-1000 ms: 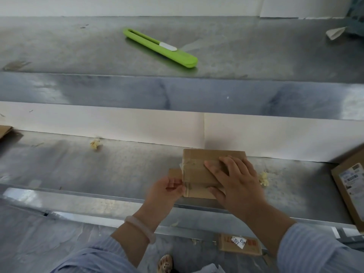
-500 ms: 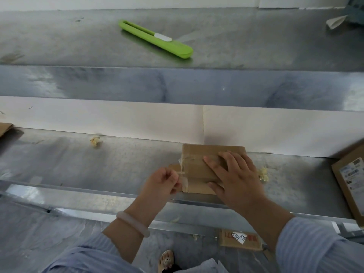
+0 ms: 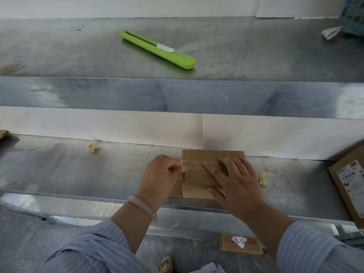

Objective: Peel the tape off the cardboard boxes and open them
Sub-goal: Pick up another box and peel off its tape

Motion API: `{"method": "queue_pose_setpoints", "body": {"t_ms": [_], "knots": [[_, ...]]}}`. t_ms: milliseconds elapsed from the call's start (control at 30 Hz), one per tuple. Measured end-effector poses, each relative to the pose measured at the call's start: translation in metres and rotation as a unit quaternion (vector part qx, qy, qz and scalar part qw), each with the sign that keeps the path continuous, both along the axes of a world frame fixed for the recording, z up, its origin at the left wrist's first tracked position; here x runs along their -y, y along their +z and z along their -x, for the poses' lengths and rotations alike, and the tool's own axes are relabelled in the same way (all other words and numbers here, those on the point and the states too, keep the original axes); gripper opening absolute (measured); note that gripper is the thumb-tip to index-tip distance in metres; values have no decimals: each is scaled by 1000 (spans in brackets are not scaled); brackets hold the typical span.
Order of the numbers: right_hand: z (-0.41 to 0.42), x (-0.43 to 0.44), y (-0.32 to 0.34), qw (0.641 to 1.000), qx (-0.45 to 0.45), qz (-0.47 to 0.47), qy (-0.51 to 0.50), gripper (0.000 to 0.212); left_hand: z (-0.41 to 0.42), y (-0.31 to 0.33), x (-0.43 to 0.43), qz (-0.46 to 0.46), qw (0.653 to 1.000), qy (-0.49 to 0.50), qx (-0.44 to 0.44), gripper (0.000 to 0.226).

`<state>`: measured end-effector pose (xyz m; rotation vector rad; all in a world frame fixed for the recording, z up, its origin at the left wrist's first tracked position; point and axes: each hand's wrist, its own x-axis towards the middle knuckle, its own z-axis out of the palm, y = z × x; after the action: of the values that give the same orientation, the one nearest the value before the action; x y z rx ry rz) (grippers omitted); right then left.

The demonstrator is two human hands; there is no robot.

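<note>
A small flat cardboard box (image 3: 197, 180) lies on the lower metal shelf (image 3: 78, 174), close to its front edge. My right hand (image 3: 236, 182) lies flat on top of the box with spread fingers and presses it down. My left hand (image 3: 163, 176) is at the box's left edge, fingers curled, and pinches the end of a clear strip of tape (image 3: 186, 168) that runs across the top of the box. A brown flap sticks out under the box on the left.
A green box cutter (image 3: 157, 49) lies on the upper shelf. Another cardboard box with a label (image 3: 350, 178) sits at the right edge. Crumpled tape balls (image 3: 92, 147) (image 3: 263, 177) lie on the lower shelf. A flat cardboard piece (image 3: 240, 244) lies on the floor below.
My left hand has moved up along the box's left edge and slightly leftward, pulling the tape end with it. The right hand stays pressed on the box.
</note>
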<state>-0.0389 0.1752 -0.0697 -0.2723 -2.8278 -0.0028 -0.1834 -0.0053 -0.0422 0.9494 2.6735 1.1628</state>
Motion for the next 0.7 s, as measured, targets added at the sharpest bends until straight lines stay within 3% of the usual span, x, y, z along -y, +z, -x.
{"method": "queue_pose_setpoints", "body": {"t_ms": [67, 133, 167, 233, 300, 433, 600, 700], "knots": [[0, 1, 1, 1000, -2, 4, -1, 61, 5, -7, -2, -2, 1000, 19, -15, 4], [-2, 2, 0, 1000, -2, 10, -1, 60, 11, -12, -2, 9, 999, 30, 1, 21], [-3, 3, 0, 1000, 0, 12, 0, 60, 12, -12, 0, 11, 999, 23, 33, 35], [-5, 4, -1, 1000, 1, 14, 3, 59, 16, -8, 0, -17, 984, 11, 178, 52], [-5, 5, -1, 1000, -5, 18, 9, 57, 20, -8, -3, -53, 947, 4, 316, 45], [-7, 6, -2, 999, -24, 33, 18, 53, 20, 0, -15, -37, 925, -6, 377, 26], [-9, 4, -1, 997, -42, 69, 16, 44, 33, -1, -21, -79, 877, -2, 475, 21], [-2, 5, 1, 993, -61, 104, 6, 36, 43, 0, -19, -72, 881, -8, 467, 18]]}}
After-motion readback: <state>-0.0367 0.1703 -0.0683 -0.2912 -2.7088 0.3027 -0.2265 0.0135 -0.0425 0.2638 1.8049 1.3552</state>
